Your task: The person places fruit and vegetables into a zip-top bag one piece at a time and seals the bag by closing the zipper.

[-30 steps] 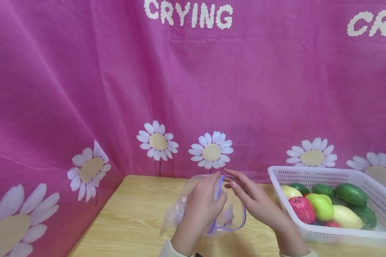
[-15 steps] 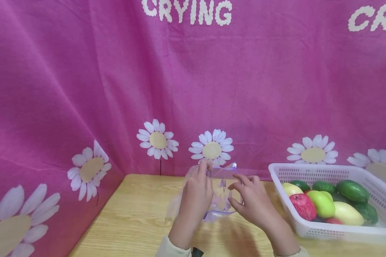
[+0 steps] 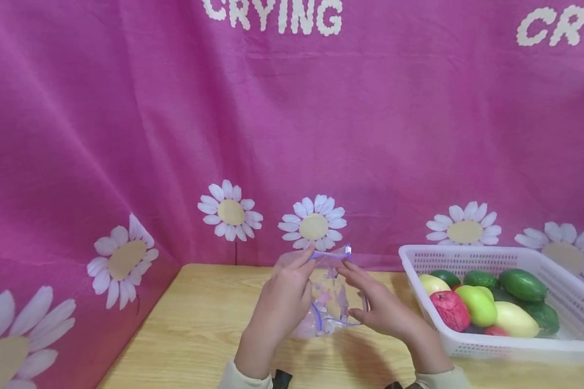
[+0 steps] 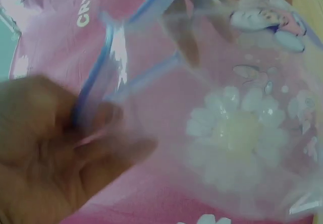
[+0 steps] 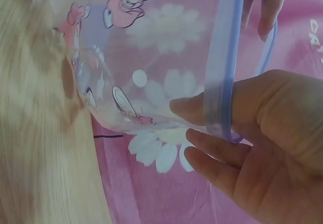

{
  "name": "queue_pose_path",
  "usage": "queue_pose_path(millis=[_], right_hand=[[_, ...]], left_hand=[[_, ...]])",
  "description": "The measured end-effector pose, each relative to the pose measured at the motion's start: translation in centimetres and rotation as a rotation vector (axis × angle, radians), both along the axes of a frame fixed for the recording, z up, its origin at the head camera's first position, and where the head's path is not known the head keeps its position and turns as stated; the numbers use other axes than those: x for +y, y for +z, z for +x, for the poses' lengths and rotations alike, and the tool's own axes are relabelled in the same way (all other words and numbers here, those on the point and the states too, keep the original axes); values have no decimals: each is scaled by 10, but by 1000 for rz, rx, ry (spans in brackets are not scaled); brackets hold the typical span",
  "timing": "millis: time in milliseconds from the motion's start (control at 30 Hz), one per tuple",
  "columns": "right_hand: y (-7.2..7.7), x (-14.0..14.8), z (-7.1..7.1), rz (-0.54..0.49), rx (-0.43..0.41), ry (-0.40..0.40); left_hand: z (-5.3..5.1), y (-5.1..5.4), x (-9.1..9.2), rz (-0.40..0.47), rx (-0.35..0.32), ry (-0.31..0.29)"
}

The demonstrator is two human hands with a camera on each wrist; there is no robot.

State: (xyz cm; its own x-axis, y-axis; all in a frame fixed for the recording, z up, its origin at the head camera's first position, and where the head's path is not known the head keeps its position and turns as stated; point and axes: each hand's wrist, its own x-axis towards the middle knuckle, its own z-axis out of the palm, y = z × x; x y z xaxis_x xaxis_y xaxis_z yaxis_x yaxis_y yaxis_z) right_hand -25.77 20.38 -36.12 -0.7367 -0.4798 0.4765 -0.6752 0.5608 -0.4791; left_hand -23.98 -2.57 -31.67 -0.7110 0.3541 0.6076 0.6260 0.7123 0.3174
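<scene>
A clear zip bag [image 3: 328, 302] with a blue-purple zip edge and printed cartoon figures stands mouth-up over the table, its mouth spread apart. My left hand [image 3: 279, 294] grips the left side of the mouth; in the left wrist view the left hand [image 4: 45, 153] has the zip edge between thumb and fingers. On the opposite side, my right hand [image 3: 382, 302] holds the rim. The right wrist view shows the right hand [image 5: 277, 138] with its thumb on one side of the zip edge [image 5: 224, 57] and its fingers on the other. A white slider [image 3: 348, 249] sits at the mouth's far corner.
To the right stands a white plastic basket [image 3: 506, 342] with a red fruit [image 3: 450, 311], a green apple [image 3: 477, 306], cucumber-like vegetables [image 3: 523, 284] and other produce. Behind the wooden table [image 3: 194, 319] hangs a pink flowered cloth [image 3: 379, 151].
The bag's mouth has turned and spread more toward me. My right hand has shifted from the top of the rim down to its right side. The head view has swung slightly right.
</scene>
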Motion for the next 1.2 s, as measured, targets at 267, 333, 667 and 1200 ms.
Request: queue_pose_path(millis=[267,333,667,1200], right_hand=[[6,11,-9,16,-6,-11],[10,14,-9,8,-9,-19],[16,7,-9,-100,-170,165],[29,58,6,63,127,-483]], left_hand=[[3,-1,-16,-70,-197,-302],[4,-1,-17,-69,-243,-343],[4,9,-19,-107,-133,-241],[5,7,-16,2,-262,-188]])
